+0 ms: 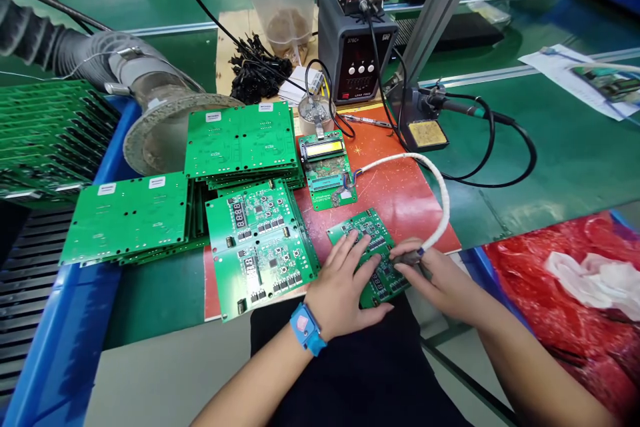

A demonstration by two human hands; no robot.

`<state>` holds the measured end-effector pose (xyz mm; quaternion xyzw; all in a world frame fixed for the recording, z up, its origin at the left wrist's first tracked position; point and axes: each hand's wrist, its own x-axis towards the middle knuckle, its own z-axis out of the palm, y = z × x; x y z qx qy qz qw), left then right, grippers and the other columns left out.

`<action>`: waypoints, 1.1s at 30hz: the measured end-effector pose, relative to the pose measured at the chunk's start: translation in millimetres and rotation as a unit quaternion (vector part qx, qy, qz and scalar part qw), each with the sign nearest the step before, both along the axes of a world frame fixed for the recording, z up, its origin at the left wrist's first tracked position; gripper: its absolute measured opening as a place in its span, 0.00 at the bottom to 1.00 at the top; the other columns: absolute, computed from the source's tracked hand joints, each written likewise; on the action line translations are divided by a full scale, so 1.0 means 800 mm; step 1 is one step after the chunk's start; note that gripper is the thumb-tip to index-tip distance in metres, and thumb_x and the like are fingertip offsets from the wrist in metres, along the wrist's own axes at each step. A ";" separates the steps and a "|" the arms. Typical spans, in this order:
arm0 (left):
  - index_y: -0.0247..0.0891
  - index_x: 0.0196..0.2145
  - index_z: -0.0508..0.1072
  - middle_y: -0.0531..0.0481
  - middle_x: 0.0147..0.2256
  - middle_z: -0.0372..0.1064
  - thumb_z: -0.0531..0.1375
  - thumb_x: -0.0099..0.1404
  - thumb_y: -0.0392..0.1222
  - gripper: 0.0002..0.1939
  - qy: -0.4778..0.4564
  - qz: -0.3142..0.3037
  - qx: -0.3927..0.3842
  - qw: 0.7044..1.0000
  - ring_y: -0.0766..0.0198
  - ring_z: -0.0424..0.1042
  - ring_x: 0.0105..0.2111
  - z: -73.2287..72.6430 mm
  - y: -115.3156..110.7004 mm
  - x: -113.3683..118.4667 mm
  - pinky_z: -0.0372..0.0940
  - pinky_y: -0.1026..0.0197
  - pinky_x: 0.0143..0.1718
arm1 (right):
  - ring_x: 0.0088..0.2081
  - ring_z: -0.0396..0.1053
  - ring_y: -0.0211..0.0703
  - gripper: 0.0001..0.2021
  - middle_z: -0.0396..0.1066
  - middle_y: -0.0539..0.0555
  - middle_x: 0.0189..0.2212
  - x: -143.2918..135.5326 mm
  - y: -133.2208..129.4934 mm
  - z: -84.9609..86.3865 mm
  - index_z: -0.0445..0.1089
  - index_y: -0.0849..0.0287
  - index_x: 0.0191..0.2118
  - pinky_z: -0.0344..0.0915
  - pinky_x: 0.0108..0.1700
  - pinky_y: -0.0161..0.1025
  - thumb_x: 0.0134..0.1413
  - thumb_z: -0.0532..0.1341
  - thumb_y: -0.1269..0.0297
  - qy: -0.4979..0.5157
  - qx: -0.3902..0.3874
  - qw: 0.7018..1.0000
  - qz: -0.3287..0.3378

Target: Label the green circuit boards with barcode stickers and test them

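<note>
A green circuit board (pixel 364 221) lies near the table's front edge, partly covered by my hands. My left hand (pixel 345 277) rests on it with fingers spread, holding it down by contact. Between the thumb and fingers of my right hand (pixel 440 280) is a cable connector (pixel 409 257), pressed against the board's right part; its tip is hidden. A white sleeved cable (pixel 445 197) runs from it to a small programmer board (pixel 327 170) with a lit display. Left of my hands is a stack of circuit boards (pixel 260 247), component side up.
More board stacks, one (pixel 240 140) behind and another (pixel 133 217) to the left, lie near a fume extraction hose (pixel 160 113). A soldering station (pixel 355 47) and iron stand (pixel 425 127) are behind. Red plastic bags (pixel 565 307) fill a bin at right.
</note>
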<state>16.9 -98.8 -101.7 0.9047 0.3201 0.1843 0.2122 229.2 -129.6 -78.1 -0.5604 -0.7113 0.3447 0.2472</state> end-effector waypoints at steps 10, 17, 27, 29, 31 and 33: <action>0.35 0.55 0.66 0.39 0.62 0.53 0.60 0.55 0.56 0.34 0.002 0.007 -0.013 1.000 0.47 0.44 0.64 0.001 0.000 0.001 0.47 0.44 0.63 | 0.39 0.70 0.42 0.08 0.69 0.55 0.39 -0.008 0.000 -0.002 0.62 0.56 0.43 0.69 0.40 0.40 0.58 0.55 0.70 -0.036 0.052 0.998 0.016; 0.36 0.54 0.67 0.41 0.62 0.54 0.60 0.53 0.53 0.33 -0.005 0.029 -0.023 0.999 0.47 0.44 0.64 -0.002 -0.004 0.005 0.46 0.44 0.63 | 0.37 0.69 0.39 0.07 0.69 0.52 0.34 -0.008 0.000 -0.011 0.61 0.55 0.40 0.68 0.40 0.37 0.57 0.55 0.73 -0.021 0.090 0.996 0.003; 0.37 0.55 0.65 0.40 0.61 0.54 0.61 0.51 0.52 0.34 0.003 0.040 -0.031 0.999 0.45 0.44 0.64 0.002 -0.006 0.008 0.47 0.42 0.62 | 0.43 0.68 0.42 0.08 0.68 0.54 0.40 -0.004 -0.005 -0.007 0.60 0.53 0.45 0.67 0.44 0.41 0.60 0.53 0.69 -0.022 0.043 0.999 0.015; 0.36 0.56 0.63 0.39 0.62 0.52 0.62 0.50 0.51 0.37 0.013 0.042 -0.034 0.998 0.45 0.45 0.64 0.005 -0.005 0.009 0.48 0.43 0.62 | 0.43 0.68 0.43 0.08 0.68 0.54 0.39 -0.005 -0.005 -0.008 0.60 0.53 0.44 0.67 0.44 0.41 0.60 0.53 0.69 -0.021 0.043 0.999 0.011; 0.34 0.59 0.60 0.36 0.63 0.48 0.64 0.49 0.52 0.41 0.029 0.048 -0.039 0.998 0.45 0.45 0.64 0.010 -0.004 0.011 0.48 0.43 0.62 | 0.42 0.69 0.44 0.08 0.68 0.55 0.39 -0.005 -0.005 -0.009 0.60 0.54 0.44 0.67 0.44 0.42 0.59 0.53 0.69 -0.020 0.044 0.999 0.008; 0.31 0.61 0.55 0.33 0.64 0.44 0.66 0.48 0.57 0.49 0.049 0.054 -0.051 0.996 0.44 0.45 0.64 0.015 -0.002 0.014 0.50 0.43 0.61 | 0.41 0.69 0.44 0.07 0.68 0.55 0.39 -0.006 -0.004 -0.008 0.60 0.54 0.44 0.68 0.43 0.43 0.59 0.53 0.69 -0.017 0.043 0.999 0.005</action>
